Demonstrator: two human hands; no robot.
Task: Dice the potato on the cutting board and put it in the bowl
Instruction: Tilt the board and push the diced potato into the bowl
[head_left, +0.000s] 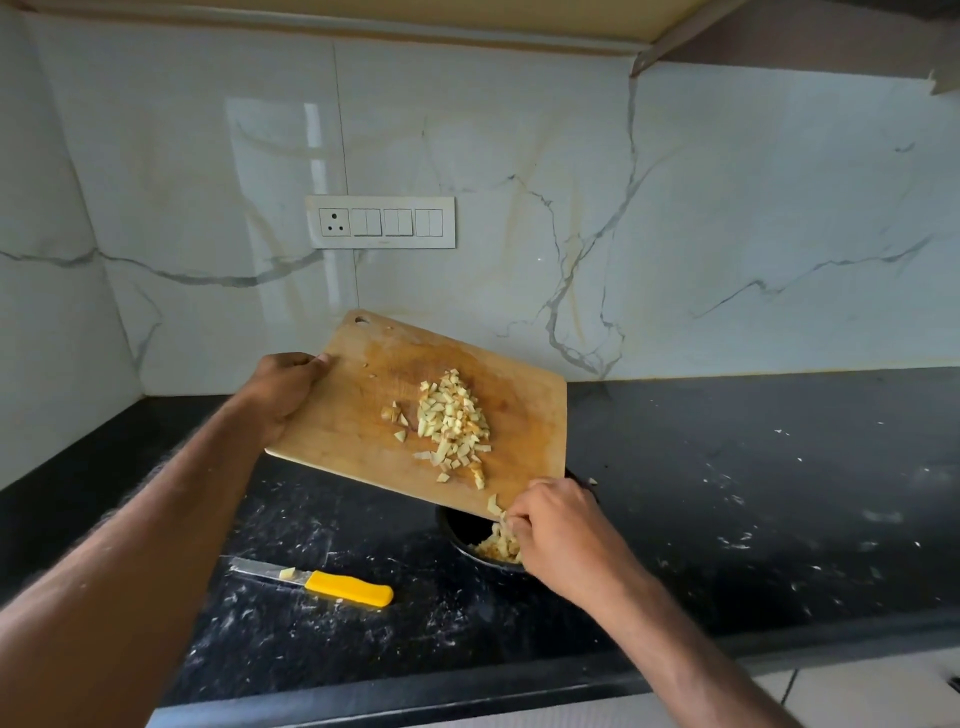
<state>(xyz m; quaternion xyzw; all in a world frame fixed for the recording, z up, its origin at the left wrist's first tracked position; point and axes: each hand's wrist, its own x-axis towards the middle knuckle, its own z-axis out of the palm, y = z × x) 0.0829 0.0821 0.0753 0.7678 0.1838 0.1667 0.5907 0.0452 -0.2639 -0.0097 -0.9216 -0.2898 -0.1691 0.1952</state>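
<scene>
Where the diced potato (453, 423) sits is mostly the middle of the wooden cutting board (358, 415), a loose heap of pale cubes with a few strays to its left and a trail of pieces running down toward the board's lower near edge. More dice already lie in the dark bowl (457, 530), which stands on the counter (727, 493) partly under that low edge. Board is lifted off the counter and tilted, far-left corner high, near-right corner dipping over the bowl. Left hand (283, 395) holds the board by its left edge, thumb over the top face, fingers hidden beneath; grip holding the board. Right hand (553, 525) is at the board's low corner above the bowl, fingers curled downward among the potato pieces at the edge; whether they pinch any cubes or only touch them cannot be told. Knife (317, 579) with a yellow handle lies flat on the counter, near and left of the bowl, blade pointing left, one potato cube resting on the blade. Counter is black stone with white flecks. Behind it, a white marbled wall carries a switch panel (381, 222) with one socket, above and left of the board.
</scene>
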